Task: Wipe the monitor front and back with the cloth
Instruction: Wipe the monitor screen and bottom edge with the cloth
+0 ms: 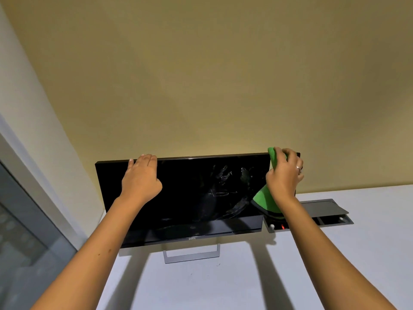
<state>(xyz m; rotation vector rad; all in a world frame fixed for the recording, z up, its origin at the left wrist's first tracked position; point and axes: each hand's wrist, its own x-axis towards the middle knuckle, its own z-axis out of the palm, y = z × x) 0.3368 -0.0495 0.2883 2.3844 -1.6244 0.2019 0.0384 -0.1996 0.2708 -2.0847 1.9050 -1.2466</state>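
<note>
A black flat monitor [190, 198] stands on a grey stand [191, 256] on the white desk, its dark screen facing me and smeared with streaks. My left hand [140, 177] grips the top edge of the monitor left of centre, fingers curled over the rim. My right hand [285, 175] holds a green cloth [264, 200] against the monitor's upper right corner. Part of the cloth sticks up above my fingers and the rest hangs down below my wrist. The back of the monitor is hidden.
The white desk [223, 283] runs toward me from a beige wall [201, 74]. A grey cable box with an open lid [324, 209] sits in the desk right of the monitor. A glass panel [26, 231] stands at the left.
</note>
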